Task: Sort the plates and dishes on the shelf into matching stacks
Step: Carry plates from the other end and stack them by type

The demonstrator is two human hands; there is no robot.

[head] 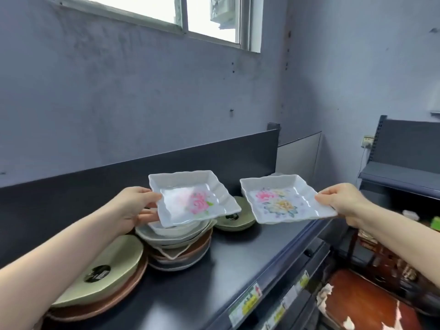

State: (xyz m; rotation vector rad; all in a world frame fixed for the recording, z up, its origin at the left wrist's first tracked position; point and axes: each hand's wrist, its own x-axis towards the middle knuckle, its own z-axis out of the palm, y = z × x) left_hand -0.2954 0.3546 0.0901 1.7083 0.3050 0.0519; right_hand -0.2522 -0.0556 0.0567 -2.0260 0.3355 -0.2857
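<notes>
Two square flowered dishes are held level and apart above the shelf [226,263], seemingly so that the prints can be compared. The left dish [192,198] is pinched at its edge by the left hand [133,206], the right dish [285,198] by the right hand [342,201]. A mixed pile [176,244] lies unsorted just under the left hand.

Two white square floral dishes are being held: pink-flowered dish [194,198] in left hand [133,208], pink-and-yellow dish [283,198] in right hand [345,203]. Two green stickered dishes are showing: near green dish [119,258] below left hand, far green dish [245,217] between hands.
</notes>
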